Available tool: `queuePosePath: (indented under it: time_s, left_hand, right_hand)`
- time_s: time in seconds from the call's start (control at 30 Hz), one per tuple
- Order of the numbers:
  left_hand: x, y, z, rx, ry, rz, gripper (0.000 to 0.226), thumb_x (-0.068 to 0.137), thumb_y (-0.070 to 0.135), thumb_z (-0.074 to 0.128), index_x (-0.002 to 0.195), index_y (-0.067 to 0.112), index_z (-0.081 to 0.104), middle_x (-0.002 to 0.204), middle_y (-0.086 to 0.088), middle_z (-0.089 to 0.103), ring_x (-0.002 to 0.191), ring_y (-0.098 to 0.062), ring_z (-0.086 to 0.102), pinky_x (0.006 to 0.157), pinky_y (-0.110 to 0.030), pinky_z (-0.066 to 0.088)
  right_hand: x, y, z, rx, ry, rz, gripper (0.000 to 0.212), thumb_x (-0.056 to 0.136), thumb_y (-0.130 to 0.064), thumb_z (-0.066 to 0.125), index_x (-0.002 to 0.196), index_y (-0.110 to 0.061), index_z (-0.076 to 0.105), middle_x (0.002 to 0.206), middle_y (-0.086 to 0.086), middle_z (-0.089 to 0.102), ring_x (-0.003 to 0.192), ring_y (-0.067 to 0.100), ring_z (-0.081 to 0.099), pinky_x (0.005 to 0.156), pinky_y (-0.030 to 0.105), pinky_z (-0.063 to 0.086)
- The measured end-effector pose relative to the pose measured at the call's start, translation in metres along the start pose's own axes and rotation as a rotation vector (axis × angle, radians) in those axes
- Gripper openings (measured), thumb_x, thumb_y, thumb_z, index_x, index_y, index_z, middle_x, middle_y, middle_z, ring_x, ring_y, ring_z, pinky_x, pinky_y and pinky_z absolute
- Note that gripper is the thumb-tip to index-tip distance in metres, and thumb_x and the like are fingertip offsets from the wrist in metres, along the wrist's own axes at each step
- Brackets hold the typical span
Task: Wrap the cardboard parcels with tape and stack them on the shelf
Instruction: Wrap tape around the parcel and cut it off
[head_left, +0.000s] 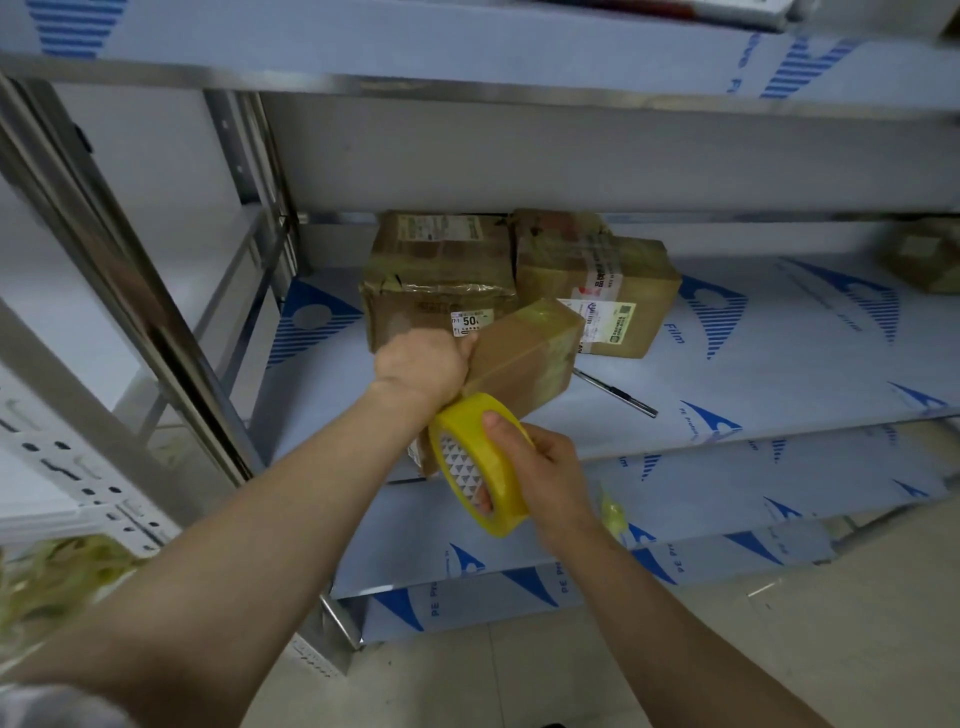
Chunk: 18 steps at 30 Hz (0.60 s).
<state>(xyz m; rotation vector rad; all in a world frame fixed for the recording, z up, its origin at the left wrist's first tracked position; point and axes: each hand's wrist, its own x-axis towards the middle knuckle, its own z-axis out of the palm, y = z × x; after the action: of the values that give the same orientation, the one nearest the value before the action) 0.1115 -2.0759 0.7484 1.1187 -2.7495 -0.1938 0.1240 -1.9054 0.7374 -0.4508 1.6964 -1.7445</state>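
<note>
My left hand grips the near end of a long cardboard parcel held tilted above the middle shelf. My right hand holds a yellow tape roll just below the parcel, thumb on its rim and fingers through the core. Two taped parcels stand on the shelf behind: a taller one at the left and a flatter one with labels to its right.
A dark pen-like tool lies on the shelf right of the held parcel. Another parcel sits at the far right. A steel upright stands at the left; a pile of used tape lies lower left. Lower shelves jut below.
</note>
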Motion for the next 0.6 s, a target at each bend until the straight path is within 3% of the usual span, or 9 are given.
queuePosePath:
  time_s: [0.1, 0.2, 0.33, 0.47, 0.53, 0.6]
  left_hand:
    - [0.009, -0.016, -0.004, -0.004, 0.011, 0.011, 0.055, 0.099, 0.052, 0.030, 0.088, 0.011, 0.063, 0.104, -0.016, 0.065, 0.096, -0.034, 0.060, 0.068, -0.031, 0.036]
    - [0.022, -0.020, -0.011, -0.054, -0.074, -0.023, 0.061, 0.092, 0.066, 0.030, 0.073, 0.014, 0.056, 0.092, -0.011, 0.064, 0.081, -0.028, 0.056, 0.064, -0.031, 0.036]
    - [0.017, -0.007, -0.004, -0.139, -0.146, -0.102, 0.088, 0.078, 0.086, 0.013, 0.087, 0.014, 0.064, 0.088, -0.010, 0.058, 0.087, -0.030, 0.057, 0.071, -0.035, 0.041]
    - [0.017, -0.005, -0.005, -0.219, -0.153, -0.086, 0.065, 0.097, 0.059, 0.025, 0.097, 0.007, 0.065, 0.108, -0.018, 0.064, 0.098, -0.032, 0.058, 0.074, -0.032, 0.040]
    - [0.019, -0.015, -0.016, -0.436, -0.239, -0.107, 0.059, 0.095, 0.059, 0.034, 0.098, 0.009, 0.066, 0.111, -0.015, 0.065, 0.093, -0.027, 0.059, 0.076, -0.029, 0.041]
    - [0.011, -0.027, -0.027, -0.634, -0.361, -0.079, 0.062, 0.080, 0.070, 0.053, 0.116, 0.020, 0.064, 0.122, 0.001, 0.060, 0.099, -0.018, 0.056, 0.079, -0.026, 0.039]
  right_hand:
    - [0.002, 0.004, -0.002, 0.036, -0.016, 0.004, 0.035, 0.082, -0.035, 0.069, 0.053, -0.017, 0.065, 0.054, 0.006, 0.061, 0.045, 0.018, 0.059, 0.043, 0.025, 0.049]
    - [0.002, 0.006, -0.003, 0.057, -0.025, -0.007, 0.033, 0.075, -0.039, 0.070, 0.050, -0.019, 0.064, 0.051, 0.000, 0.060, 0.044, 0.012, 0.058, 0.040, 0.021, 0.047]
    - [0.007, 0.008, -0.009, 0.073, -0.028, -0.024, 0.036, 0.084, -0.026, 0.068, 0.050, -0.019, 0.064, 0.050, -0.002, 0.061, 0.045, 0.007, 0.059, 0.040, 0.017, 0.045]
    - [0.011, 0.008, -0.007, 0.074, -0.038, -0.009, 0.028, 0.086, -0.023, 0.067, 0.065, -0.005, 0.065, 0.054, 0.001, 0.062, 0.046, 0.008, 0.061, 0.041, 0.018, 0.046]
    - [0.011, 0.007, -0.006, 0.073, -0.024, 0.006, 0.031, 0.084, -0.026, 0.069, 0.073, 0.003, 0.067, 0.060, 0.007, 0.062, 0.049, 0.010, 0.062, 0.042, 0.020, 0.048]
    - [0.013, 0.006, -0.007, 0.056, -0.005, 0.008, 0.030, 0.083, -0.030, 0.070, 0.070, -0.002, 0.070, 0.065, 0.010, 0.066, 0.056, 0.012, 0.065, 0.049, 0.023, 0.053]
